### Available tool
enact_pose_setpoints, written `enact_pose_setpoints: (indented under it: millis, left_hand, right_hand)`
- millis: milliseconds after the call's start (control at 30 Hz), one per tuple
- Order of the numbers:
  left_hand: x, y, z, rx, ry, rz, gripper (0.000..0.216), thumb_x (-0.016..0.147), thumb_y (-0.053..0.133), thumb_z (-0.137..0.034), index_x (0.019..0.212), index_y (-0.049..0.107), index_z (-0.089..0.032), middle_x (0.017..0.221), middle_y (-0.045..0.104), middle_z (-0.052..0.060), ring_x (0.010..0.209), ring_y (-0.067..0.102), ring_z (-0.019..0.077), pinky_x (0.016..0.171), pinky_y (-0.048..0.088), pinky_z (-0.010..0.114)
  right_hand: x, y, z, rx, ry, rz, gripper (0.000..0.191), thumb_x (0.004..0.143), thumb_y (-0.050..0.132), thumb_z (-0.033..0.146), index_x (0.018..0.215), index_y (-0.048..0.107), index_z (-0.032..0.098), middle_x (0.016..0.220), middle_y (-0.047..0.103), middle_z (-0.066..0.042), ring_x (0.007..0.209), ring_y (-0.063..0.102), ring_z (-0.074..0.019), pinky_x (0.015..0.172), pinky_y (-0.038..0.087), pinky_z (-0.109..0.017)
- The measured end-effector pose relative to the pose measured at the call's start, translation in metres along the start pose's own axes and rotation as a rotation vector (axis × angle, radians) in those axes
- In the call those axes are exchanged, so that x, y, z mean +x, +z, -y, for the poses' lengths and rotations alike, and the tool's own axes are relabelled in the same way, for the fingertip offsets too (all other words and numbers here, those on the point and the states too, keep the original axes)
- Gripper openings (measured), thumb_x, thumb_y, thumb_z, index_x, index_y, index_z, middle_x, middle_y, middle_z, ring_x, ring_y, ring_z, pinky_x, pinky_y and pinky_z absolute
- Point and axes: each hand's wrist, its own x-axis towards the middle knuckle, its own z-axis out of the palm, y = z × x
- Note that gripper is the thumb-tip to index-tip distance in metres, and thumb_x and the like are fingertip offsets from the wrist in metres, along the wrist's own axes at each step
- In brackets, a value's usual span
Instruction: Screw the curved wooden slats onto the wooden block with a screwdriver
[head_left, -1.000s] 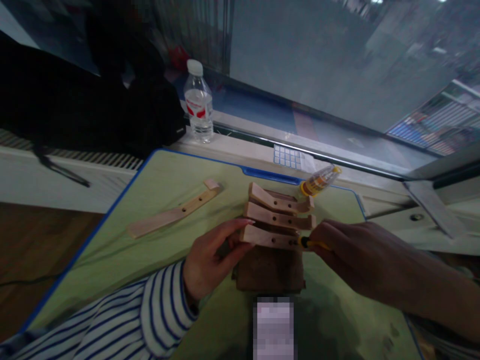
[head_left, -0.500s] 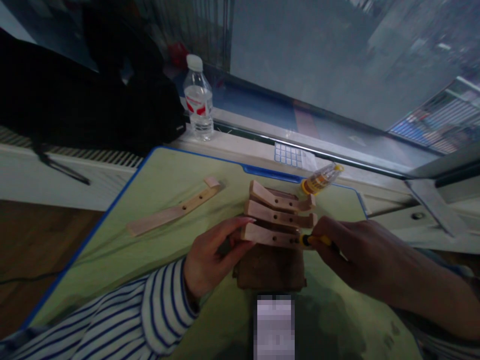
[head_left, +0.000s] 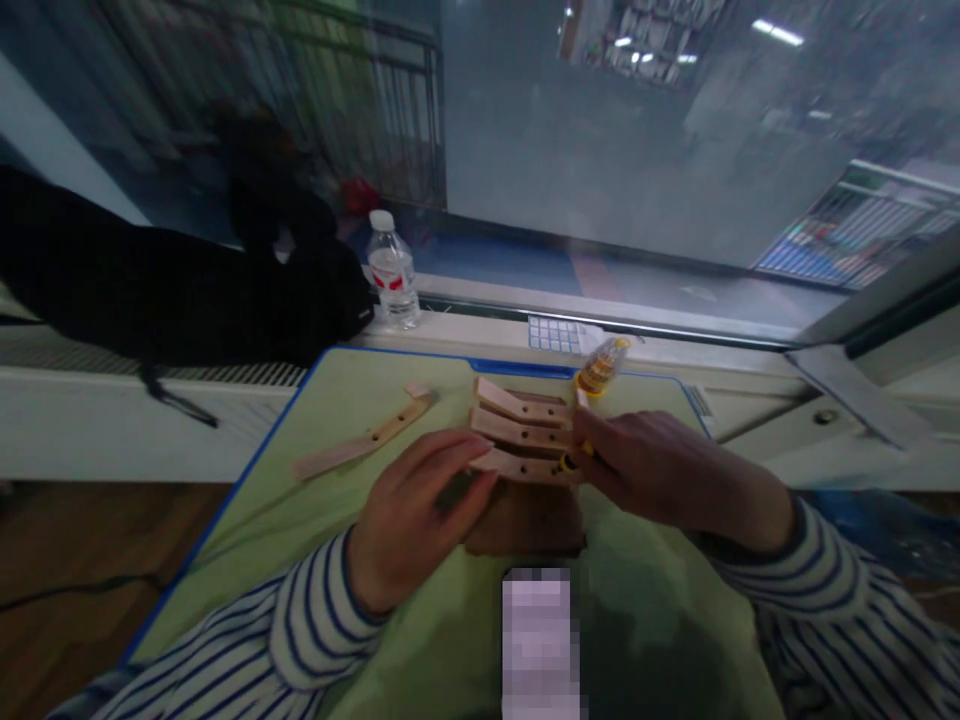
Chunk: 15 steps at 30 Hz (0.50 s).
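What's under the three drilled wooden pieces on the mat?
A dark brown block shows beneath the nearest piece, resting on the green cutting mat. Further under, the pieces themselves cover it.

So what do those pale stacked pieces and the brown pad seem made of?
The pieces look like bare pale wood, sanded smooth, with no paint visible. The pad is matte brown, perhaps leather or cork; the dim light leaves it open.
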Motion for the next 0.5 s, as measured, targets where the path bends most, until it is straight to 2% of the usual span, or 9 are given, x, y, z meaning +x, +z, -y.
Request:
enact_pose_setpoints:
  millis: [33, 100, 167, 233, 333, 400, 500]
  left_hand:
    - [0.006, 0.002, -0.007, -0.062, -0.023, 0.104, 0.025, 0.084, 0.062, -0.02, 0.108, 0.058, -0.019, 0.094, 0.067, 0.004, 0.07, 0.063, 0.0108, 0.068, 0.053, 0.024]
    - [0.017, 0.012, -0.02, -0.132, -0.099, 0.345, 0.032, 0.081, 0.064, -0.022, 0.112, 0.059, -0.02, 0.089, 0.069, 0.002, 0.068, 0.064, 0.0126, 0.063, 0.052, 0.024]
    - [0.027, 0.027, -0.029, -0.169, -0.173, 0.433, 0.033, 0.081, 0.064, -0.022, 0.113, 0.061, -0.02, 0.091, 0.07, 0.003, 0.072, 0.065, 0.0145, 0.064, 0.052, 0.025]
    - [0.035, 0.041, -0.033, -0.195, -0.215, 0.449, 0.03, 0.081, 0.062, -0.021, 0.11, 0.063, -0.019, 0.095, 0.071, 0.004, 0.079, 0.067, 0.0169, 0.069, 0.052, 0.027]
    - [0.041, 0.054, -0.032, -0.217, -0.223, 0.431, 0.014, 0.081, 0.06, -0.017, 0.092, 0.068, -0.016, 0.087, 0.073, 0.004, 0.077, 0.067, 0.0185, 0.069, 0.051, 0.029]
    - [0.043, 0.057, -0.03, -0.223, -0.221, 0.424, 0.011, 0.082, 0.059, -0.015, 0.085, 0.069, -0.016, 0.083, 0.073, 0.003, 0.075, 0.067, 0.018, 0.069, 0.051, 0.028]
    - [0.043, 0.056, -0.027, -0.249, -0.208, 0.392, 0.013, 0.082, 0.06, -0.016, 0.089, 0.07, -0.018, 0.088, 0.074, 0.002, 0.078, 0.068, 0.017, 0.073, 0.052, 0.028]
  right_hand:
    - [0.0, -0.001, 0.001, 0.002, -0.009, -0.011, 0.023, 0.094, 0.034, 0.027, 0.107, 0.047, 0.012, 0.072, 0.067, -0.008, 0.056, 0.058, -0.0161, 0.05, 0.02, -0.031]
    - [0.0, -0.002, 0.004, 0.01, -0.015, -0.038, 0.024, 0.095, 0.032, 0.03, 0.1, 0.048, 0.013, 0.07, 0.066, -0.008, 0.056, 0.058, -0.0162, 0.049, 0.02, -0.031]
    - [0.0, -0.003, 0.007, 0.023, -0.008, -0.07, 0.027, 0.096, 0.03, 0.033, 0.095, 0.049, 0.014, 0.069, 0.065, -0.008, 0.056, 0.058, -0.0164, 0.05, 0.019, -0.031]
    - [0.0, -0.002, 0.01, 0.04, 0.004, -0.103, 0.028, 0.097, 0.029, 0.032, 0.094, 0.05, 0.014, 0.068, 0.065, -0.007, 0.058, 0.058, -0.0167, 0.05, 0.019, -0.031]
    - [0.001, 0.003, 0.011, 0.066, 0.012, -0.142, 0.025, 0.095, 0.031, 0.028, 0.098, 0.05, 0.012, 0.074, 0.067, -0.01, 0.064, 0.06, -0.0177, 0.051, 0.023, -0.031]
    - [0.0, 0.007, 0.009, 0.097, 0.015, -0.159, 0.025, 0.095, 0.032, 0.028, 0.102, 0.049, 0.011, 0.08, 0.068, -0.011, 0.068, 0.061, -0.0179, 0.053, 0.028, -0.03]
    - [-0.004, 0.01, 0.004, 0.162, 0.023, -0.186, 0.029, 0.097, 0.034, 0.032, 0.112, 0.047, 0.011, 0.089, 0.069, -0.012, 0.074, 0.063, -0.0185, 0.059, 0.037, -0.029]
